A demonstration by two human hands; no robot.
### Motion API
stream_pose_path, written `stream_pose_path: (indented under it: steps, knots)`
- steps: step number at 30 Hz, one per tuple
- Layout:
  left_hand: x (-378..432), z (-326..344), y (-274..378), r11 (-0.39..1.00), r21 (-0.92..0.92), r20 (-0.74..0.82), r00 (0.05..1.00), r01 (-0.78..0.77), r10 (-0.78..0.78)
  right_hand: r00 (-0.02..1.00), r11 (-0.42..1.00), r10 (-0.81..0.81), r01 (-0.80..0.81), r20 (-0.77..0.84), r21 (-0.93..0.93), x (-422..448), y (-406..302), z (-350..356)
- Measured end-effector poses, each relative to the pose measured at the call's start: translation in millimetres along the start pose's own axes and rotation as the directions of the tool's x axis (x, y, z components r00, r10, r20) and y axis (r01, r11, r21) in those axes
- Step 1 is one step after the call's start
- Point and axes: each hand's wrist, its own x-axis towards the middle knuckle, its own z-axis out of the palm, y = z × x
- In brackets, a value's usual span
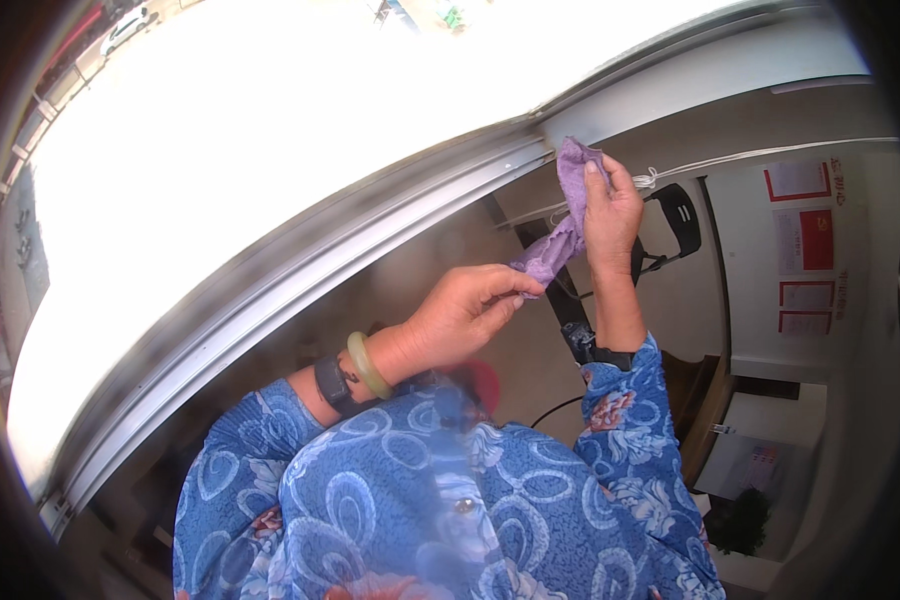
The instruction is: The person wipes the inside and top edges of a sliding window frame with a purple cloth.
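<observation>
A crumpled purple cloth [562,241] stretches between my two hands beside the metal window frame [330,274]. My left hand [469,307] pinches its lower end between thumb and fingers. Higher up and to the right, my right hand [611,214] grips the other end, and a corner of the cloth sticks up past the fingertips. That upper corner is close to the joint in the frame; I cannot tell whether it touches. A knotted white cord [649,178] passes behind my right hand.
Bright daylight fills the window opening [270,150], with a white car [124,30] far outside. Behind the cord is a black folding chair [679,217]. Red-framed notices [799,180] hang on the wall at right, and a green plant [742,521] stands lower right.
</observation>
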Motion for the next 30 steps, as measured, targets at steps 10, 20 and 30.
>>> stream_pose_path:
  steps: [10, 20, 30]
  knots:
    - [18.6, 10.3, -4.1, 0.997, 0.013, -0.077, 0.994, -0.081, 0.082, 0.892, 0.453, -0.334, 0.435, 0.304, -0.778, 21.1, -23.9, 19.4]
    - [10.3, 13.5, -6.7, 0.997, -0.011, -0.087, 0.993, -0.074, 0.073, 0.854, 0.335, 0.093, 0.457, 0.512, -0.824, 34.9, -26.4, 48.0]
    - [-1.8, -0.7, 9.6, 0.995, -0.094, 0.112, 0.993, -0.017, 0.027, 0.771, 0.94, -0.096, 0.277, 0.629, -0.197, -10.1, -65.1, 61.0]
